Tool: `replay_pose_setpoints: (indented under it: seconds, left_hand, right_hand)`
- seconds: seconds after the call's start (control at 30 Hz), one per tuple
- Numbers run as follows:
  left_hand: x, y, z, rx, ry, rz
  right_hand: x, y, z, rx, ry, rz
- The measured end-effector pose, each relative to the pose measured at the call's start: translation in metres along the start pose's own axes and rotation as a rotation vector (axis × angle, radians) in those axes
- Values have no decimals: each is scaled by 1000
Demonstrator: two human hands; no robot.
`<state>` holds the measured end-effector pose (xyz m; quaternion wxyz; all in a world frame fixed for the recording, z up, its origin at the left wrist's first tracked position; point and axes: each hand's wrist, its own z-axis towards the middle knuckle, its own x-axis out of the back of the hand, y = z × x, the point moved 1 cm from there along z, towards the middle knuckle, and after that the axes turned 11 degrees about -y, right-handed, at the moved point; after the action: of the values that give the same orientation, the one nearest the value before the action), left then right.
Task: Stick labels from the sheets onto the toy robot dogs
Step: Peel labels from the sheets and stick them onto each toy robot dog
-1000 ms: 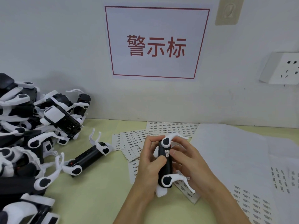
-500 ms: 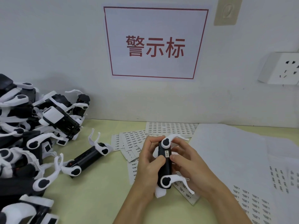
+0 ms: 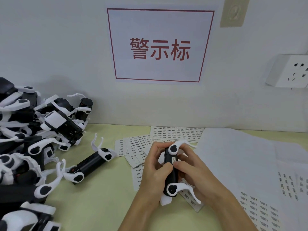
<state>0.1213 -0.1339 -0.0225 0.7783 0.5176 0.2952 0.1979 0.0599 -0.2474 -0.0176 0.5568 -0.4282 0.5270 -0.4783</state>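
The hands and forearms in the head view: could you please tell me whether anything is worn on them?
Nothing that shows. The left hand and right hand are bare, with no gloves, rings or finger cots. Both forearms are bare down to the frame's bottom edge: no sleeves, watch or wrist strap in view. The nails look short and unpainted. No markings or tape are visible.
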Motion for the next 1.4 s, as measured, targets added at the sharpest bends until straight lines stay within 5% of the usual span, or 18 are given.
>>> replay_pose_setpoints:
  seconds: [0.37, 0.87, 1.13, 1.4]
  left_hand:
    - [-1, 0, 1, -8, 6, 14]
    - [-1, 6, -1, -12, -20, 15]
    - [-4, 7, 0, 21, 36, -54]
    - [-11, 12, -2, -52, 54, 130]
  right_hand:
    - [-2, 4, 4, -25, 104, -103]
    - [1, 1, 2, 34, 40, 21]
    - [5, -4, 0, 139, 158, -38]
    - [1, -3, 4, 261, 391, 76]
